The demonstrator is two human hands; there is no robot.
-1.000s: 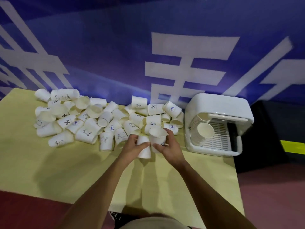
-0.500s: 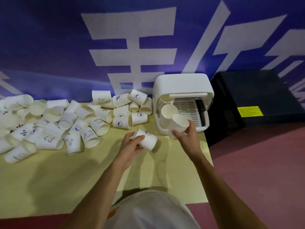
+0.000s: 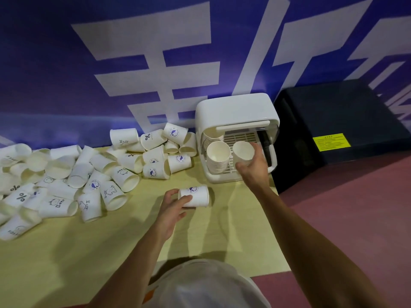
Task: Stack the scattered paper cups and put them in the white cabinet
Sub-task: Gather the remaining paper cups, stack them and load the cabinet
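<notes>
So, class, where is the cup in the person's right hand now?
In the head view, right of centre: the right hand holds the cup at the open front of the white cabinet, just right of the stack of cups inside it.

Paper cups [image 3: 56,204] bear "Hi", "Bear" and "%"; yellow label [image 3: 331,142] unreadable

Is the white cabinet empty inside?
No, a stack of paper cups sits inside the white cabinet, and the right hand holds a single cup at its opening.
</notes>
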